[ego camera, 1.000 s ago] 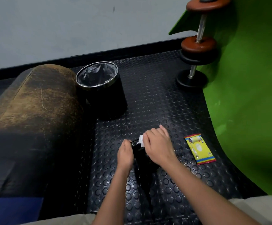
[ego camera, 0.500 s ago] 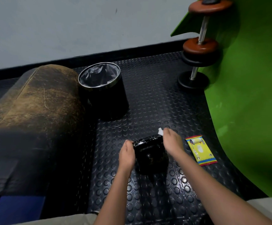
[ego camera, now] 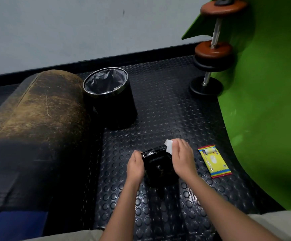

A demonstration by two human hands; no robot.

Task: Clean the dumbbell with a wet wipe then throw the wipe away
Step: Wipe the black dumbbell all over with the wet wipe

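A black dumbbell [ego camera: 158, 166] stands on end on the studded rubber floor, its round top plate facing me. My left hand [ego camera: 135, 165] grips the plate's left rim. My right hand [ego camera: 182, 157] holds a white wet wipe [ego camera: 169, 145] against the plate's far right edge. A black bin [ego camera: 110, 100] with a grey liner stands behind and to the left of the dumbbell, its mouth uncovered.
A yellow wet-wipe pack [ego camera: 214, 160] lies flat to the right of my right hand. A worn brown padded bench [ego camera: 35, 122] fills the left side. Brown and black dumbbells [ego camera: 212, 49] stand at the back right against a green curved backdrop [ego camera: 266, 110].
My right hand slid with the wipe from the top of the plate across to its right far edge. The plate face came into view. My left hand kept its hold.
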